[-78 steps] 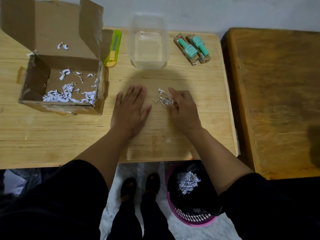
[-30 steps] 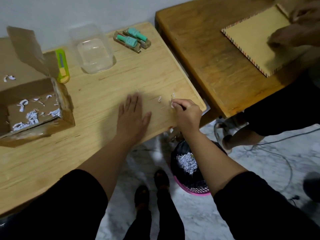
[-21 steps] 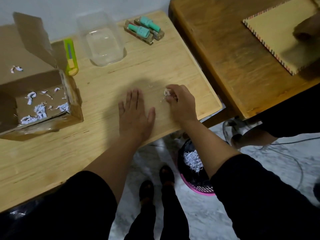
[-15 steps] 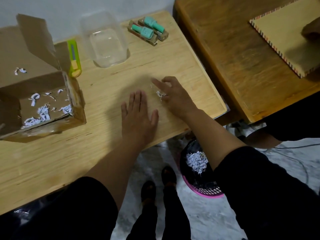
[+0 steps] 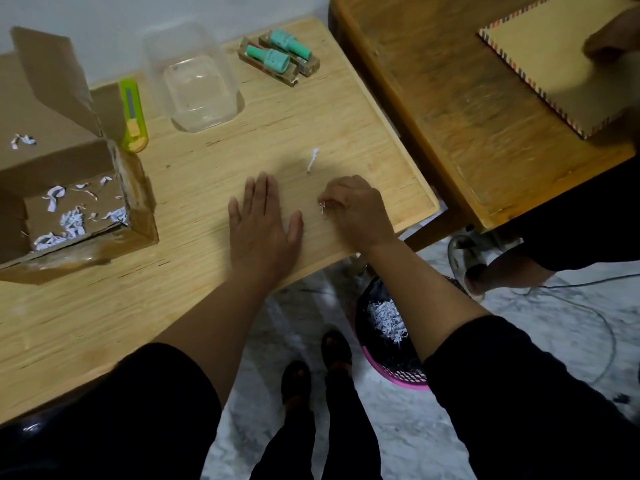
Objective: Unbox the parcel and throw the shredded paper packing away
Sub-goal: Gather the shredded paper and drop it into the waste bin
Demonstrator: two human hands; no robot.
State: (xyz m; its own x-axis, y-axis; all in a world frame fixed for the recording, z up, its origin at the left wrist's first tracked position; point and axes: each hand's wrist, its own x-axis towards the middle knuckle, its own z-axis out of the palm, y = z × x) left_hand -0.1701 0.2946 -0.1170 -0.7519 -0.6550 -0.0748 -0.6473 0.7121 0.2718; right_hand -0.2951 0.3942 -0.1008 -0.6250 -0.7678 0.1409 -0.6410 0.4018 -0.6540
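The open cardboard parcel box [image 5: 136, 216] stands at the table's left with shredded paper scraps [image 5: 71, 220] on its bottom. My left hand [image 5: 263, 225] lies flat and open on the light wooden table [image 5: 194, 188]. My right hand [image 5: 356, 209], beside it, is closed, pinching a few paper shreds [image 5: 322, 207] at its fingertips. One loose strip [image 5: 312, 161] lies on the table just beyond my hands. Below the table edge stands a pink bin with a black liner [image 5: 398, 375], holding a heap of shredded paper [image 5: 386, 318].
A clear plastic tub [image 5: 197, 81], a green utility knife [image 5: 133, 116] and two teal items on brown boxes [image 5: 280, 57] sit at the table's back. A darker table [image 5: 467, 109] adjoins on the right, where another person's hand [image 5: 613, 36] touches a brown envelope [image 5: 554, 71]. A cable trails on the floor.
My right hand pulled back toward me and closed on a few shreds, leaving one strip behind on the table. My left hand stayed flat.
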